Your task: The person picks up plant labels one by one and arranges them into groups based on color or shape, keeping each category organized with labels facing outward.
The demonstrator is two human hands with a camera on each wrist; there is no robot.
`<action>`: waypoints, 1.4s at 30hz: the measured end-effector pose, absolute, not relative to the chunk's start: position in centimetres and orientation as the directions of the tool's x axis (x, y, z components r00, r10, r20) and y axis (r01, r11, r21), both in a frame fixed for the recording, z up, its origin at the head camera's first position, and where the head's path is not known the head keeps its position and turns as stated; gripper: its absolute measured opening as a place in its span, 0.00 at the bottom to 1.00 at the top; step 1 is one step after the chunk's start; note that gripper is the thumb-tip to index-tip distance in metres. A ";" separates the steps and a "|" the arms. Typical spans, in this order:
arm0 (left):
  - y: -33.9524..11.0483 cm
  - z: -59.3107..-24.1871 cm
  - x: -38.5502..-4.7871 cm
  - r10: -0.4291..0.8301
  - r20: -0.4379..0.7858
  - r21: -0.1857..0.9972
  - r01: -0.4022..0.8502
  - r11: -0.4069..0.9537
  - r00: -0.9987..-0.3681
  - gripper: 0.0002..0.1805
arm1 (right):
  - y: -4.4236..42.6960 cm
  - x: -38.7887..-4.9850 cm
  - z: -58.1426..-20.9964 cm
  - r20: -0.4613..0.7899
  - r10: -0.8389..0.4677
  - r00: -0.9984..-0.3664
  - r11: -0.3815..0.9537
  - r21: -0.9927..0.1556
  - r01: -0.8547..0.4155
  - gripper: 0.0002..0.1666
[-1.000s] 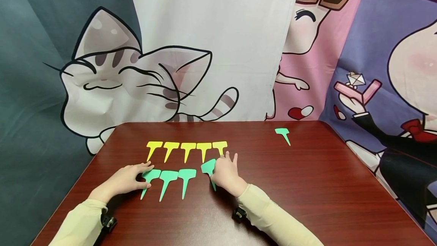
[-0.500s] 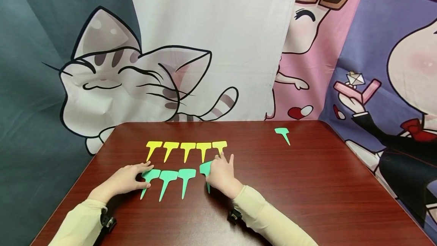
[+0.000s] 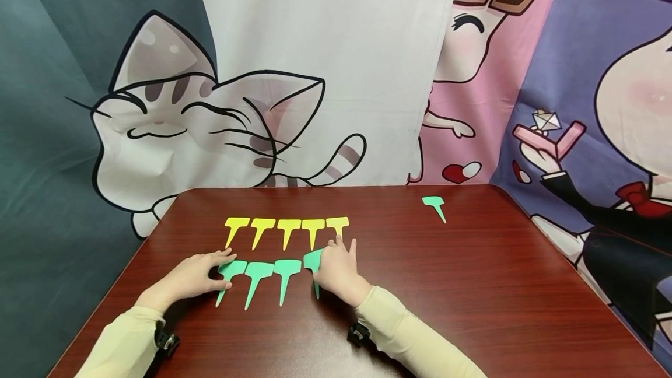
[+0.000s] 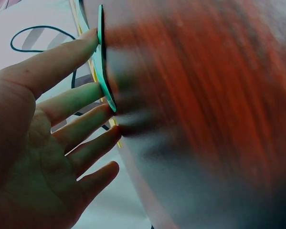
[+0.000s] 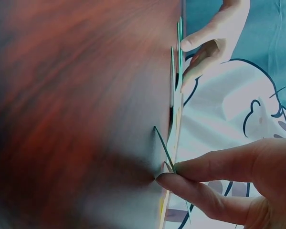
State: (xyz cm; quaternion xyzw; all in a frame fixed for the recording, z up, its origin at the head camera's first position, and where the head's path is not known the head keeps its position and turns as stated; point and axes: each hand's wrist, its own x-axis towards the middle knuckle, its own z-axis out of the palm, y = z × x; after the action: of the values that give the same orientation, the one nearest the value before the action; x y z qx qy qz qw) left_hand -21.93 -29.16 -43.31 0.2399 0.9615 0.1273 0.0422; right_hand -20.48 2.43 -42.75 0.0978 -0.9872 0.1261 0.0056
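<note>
Several green T-shaped plant labels lie side by side in the head view. My left hand (image 3: 189, 276) rests at the left end of that row, touching the leftmost green plant label (image 3: 233, 269) with straight fingers. The left wrist view shows thumb and fingers against this label's edge. Two more, a second label (image 3: 259, 271) and a third label (image 3: 287, 267), lie flat to its right. My right hand (image 3: 340, 273) pinches another green plant label (image 3: 312, 259) between thumb and index finger. The right wrist view has this label (image 5: 164, 145) tilted against the table; fingers cover part of it.
A row of several yellow plant labels (image 3: 289, 225) lies just behind the green ones, close to the right fingertips. One more green label (image 3: 433, 200) lies at the far right of the brown table (image 3: 472, 284). A printed cloth backdrop (image 3: 336, 74) hangs behind the table.
My right hand has moved left with its green plant label, bringing it close to the third label, and the label has turned more upright in the view. The left hand stays in place.
</note>
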 end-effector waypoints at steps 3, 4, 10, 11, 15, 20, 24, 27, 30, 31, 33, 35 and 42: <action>-29.1 -43.2 -21.9 0.471 -0.019 0.266 0.450 0.853 -0.882 0.37 | 2.5 -20.5 -42.8 0.041 -0.198 -0.979 0.951 -0.235 -0.202 0.17; -29.1 -43.2 -21.9 0.470 -0.019 0.267 0.449 0.853 -0.882 0.37 | 2.5 -20.5 -42.8 0.045 -0.201 -0.978 0.951 -0.232 -0.206 0.17; -29.1 -43.3 -21.9 0.469 -0.023 0.268 0.447 0.854 -0.883 0.37 | 3.1 -20.6 -42.9 0.055 -0.206 -0.977 0.941 -0.263 -0.214 0.18; -29.1 -43.3 -21.9 0.469 -0.024 0.268 0.447 0.854 -0.883 0.38 | 3.2 -20.7 -43.0 0.063 -0.204 -0.977 0.938 -0.275 -0.213 0.18; -29.1 -43.3 -22.0 0.471 -0.023 0.267 0.449 0.853 -0.882 0.38 | 3.7 -20.9 -43.1 0.113 -0.183 -0.977 0.924 -0.319 -0.210 0.14; -29.1 -43.2 -21.9 0.470 -0.026 0.269 0.446 0.854 -0.883 0.38 | 4.6 -21.3 -43.2 0.136 -0.164 -0.977 0.918 -0.342 -0.202 0.09; -29.0 -43.2 -21.9 0.470 -0.025 0.265 0.448 0.854 -0.882 0.38 | 5.5 -21.6 -43.0 0.140 -0.155 -0.978 0.922 -0.335 -0.194 0.17; -29.0 -43.2 -21.9 0.474 -0.023 0.263 0.452 0.852 -0.880 0.38 | 6.3 -21.9 -43.0 0.145 -0.141 -0.979 0.931 -0.317 -0.181 0.21; -29.0 -43.2 -21.9 0.475 -0.025 0.263 0.453 0.852 -0.879 0.38 | 7.2 -22.4 -43.2 0.146 -0.134 -0.980 0.939 -0.296 -0.173 0.22; -29.0 -43.2 -21.9 0.475 -0.026 0.264 0.452 0.852 -0.880 0.38 | 7.5 -22.6 -43.2 0.143 -0.133 -0.981 0.941 -0.294 -0.170 0.22; -29.0 -43.2 -21.9 0.473 -0.029 0.266 0.449 0.853 -0.881 0.38 | 8.2 -23.0 -43.2 0.139 -0.134 -0.981 0.939 -0.298 -0.171 0.23; -29.0 -43.2 -21.8 0.471 -0.028 0.268 0.447 0.853 -0.882 0.38 | 8.8 -23.3 -43.2 0.129 -0.139 -0.982 0.937 -0.304 -0.173 0.24; -29.0 -43.0 -21.7 0.470 -0.025 0.266 0.447 0.854 -0.882 0.37 | 10.9 -24.4 -43.1 0.102 -0.181 -0.978 0.936 -0.286 -0.203 0.27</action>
State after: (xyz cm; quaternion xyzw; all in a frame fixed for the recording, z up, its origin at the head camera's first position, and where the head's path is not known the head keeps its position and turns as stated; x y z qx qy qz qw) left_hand -21.71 -28.97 -43.01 0.2385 0.9617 0.1274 0.0447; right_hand -24.44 10.86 -43.12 0.0977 -0.9833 0.1492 0.0372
